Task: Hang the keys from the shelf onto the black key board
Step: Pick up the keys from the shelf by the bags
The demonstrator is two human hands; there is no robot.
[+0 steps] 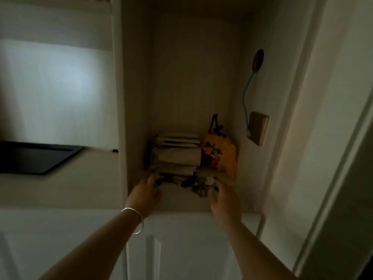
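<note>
Keys point(198, 187) sit in a dim heap at the front of the shelf point(181, 201), lower middle of frame, just below the folded papers point(177, 154) and yellow bag point(221, 156). Left hand point(146, 194) is spread loose by the dark bits; right hand point(223, 199) touches the heap, grip honestly too murky to call.

The shelf point(177, 201) carries keys point(198, 187), stacked papers point(177, 156) and a yellow pouch point(221, 156).
</note>
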